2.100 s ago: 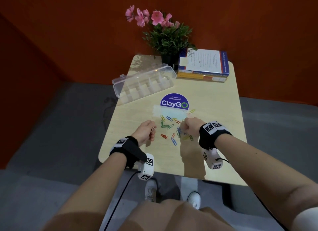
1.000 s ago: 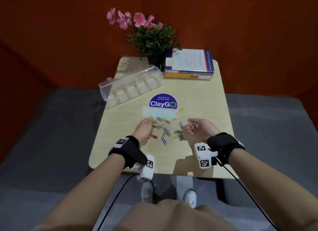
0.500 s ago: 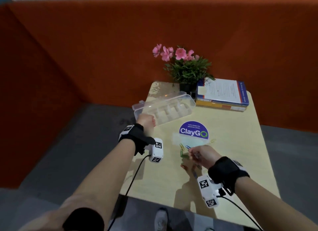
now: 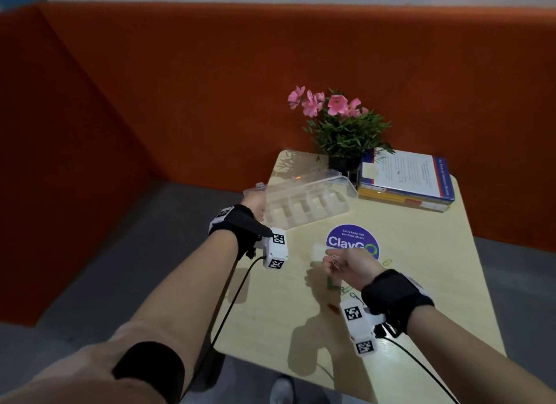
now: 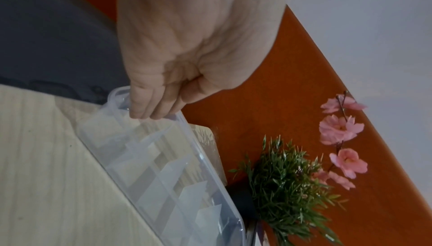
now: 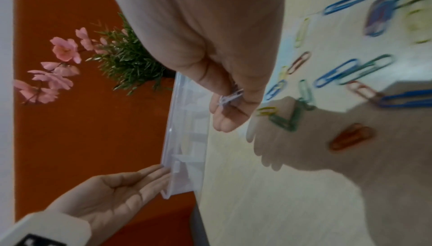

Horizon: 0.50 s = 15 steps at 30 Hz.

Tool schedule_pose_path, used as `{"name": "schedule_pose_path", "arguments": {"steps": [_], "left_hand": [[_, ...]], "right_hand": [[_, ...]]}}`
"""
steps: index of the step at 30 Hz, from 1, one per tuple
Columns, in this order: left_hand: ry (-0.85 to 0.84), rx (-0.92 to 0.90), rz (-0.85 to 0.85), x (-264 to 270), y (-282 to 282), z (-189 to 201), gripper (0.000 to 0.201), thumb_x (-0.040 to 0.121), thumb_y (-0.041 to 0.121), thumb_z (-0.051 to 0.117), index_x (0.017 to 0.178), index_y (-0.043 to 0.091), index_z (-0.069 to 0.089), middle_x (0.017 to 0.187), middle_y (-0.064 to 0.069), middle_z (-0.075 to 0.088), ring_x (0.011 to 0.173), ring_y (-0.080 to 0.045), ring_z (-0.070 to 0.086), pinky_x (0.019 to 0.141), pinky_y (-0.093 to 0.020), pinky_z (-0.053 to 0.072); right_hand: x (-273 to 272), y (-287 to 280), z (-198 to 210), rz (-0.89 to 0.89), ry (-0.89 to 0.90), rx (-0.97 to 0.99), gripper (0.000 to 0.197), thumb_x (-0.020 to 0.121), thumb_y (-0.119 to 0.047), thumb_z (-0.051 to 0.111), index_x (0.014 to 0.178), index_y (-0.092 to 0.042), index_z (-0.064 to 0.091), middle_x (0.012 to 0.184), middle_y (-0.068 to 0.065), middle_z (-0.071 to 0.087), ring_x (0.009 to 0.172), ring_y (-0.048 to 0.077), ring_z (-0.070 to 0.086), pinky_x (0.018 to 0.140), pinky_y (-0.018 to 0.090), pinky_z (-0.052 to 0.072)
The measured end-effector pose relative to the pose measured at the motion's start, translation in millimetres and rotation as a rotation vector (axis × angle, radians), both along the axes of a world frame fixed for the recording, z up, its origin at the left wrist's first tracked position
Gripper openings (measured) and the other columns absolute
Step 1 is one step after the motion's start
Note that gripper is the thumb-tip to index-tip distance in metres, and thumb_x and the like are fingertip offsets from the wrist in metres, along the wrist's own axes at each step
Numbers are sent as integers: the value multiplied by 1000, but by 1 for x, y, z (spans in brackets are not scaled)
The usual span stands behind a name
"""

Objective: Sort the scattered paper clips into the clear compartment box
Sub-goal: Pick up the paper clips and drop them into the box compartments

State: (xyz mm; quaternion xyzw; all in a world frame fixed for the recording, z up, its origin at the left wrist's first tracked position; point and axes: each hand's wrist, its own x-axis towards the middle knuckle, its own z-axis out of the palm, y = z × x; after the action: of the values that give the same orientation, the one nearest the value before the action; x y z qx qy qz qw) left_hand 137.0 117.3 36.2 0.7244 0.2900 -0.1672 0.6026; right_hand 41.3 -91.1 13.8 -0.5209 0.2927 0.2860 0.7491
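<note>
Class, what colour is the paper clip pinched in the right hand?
White or silvery: the paper clip in the right hand shows best in the right wrist view.

— What did the clear compartment box [image 4: 304, 203] look like then?

— See-through plastic, long and narrow, lid shut, with a row of white dividers showing through. It lay slantwise near the far left edge of the table, one short end jutting toward the edge. My left hand [image 4: 255, 206] had its straight fingers [image 5: 149, 106] against that short end.

— And the paper clips?

— Coloured paper clips [image 6: 346, 72], blue, green, yellow, red and orange, lay loose and flat on the tabletop, some overlapping or linked. My right hand [image 4: 349, 268] pinched a few white paper clips [image 6: 230, 96] above them.
</note>
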Motion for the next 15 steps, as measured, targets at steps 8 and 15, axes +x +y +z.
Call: {"name": "schedule_pose_path", "arguments": {"steps": [8, 15], "left_hand": [[-203, 130, 135, -45, 34, 4, 36, 93, 5, 40, 124, 6, 59, 121, -14, 63, 119, -29, 58, 104, -39, 46], [-158, 163, 66, -128, 43, -29, 27, 94, 7, 44, 110, 17, 63, 109, -6, 64, 95, -21, 61, 89, -34, 48]], "right_hand": [[65, 54, 41, 199, -209, -3, 39, 90, 20, 26, 126, 17, 40, 78, 16, 49, 69, 25, 49, 57, 26, 55], [103, 114, 33, 431, -302, -312, 41, 91, 5, 43, 132, 8, 45, 81, 6, 54, 67, 14, 53, 82, 33, 46]]}}
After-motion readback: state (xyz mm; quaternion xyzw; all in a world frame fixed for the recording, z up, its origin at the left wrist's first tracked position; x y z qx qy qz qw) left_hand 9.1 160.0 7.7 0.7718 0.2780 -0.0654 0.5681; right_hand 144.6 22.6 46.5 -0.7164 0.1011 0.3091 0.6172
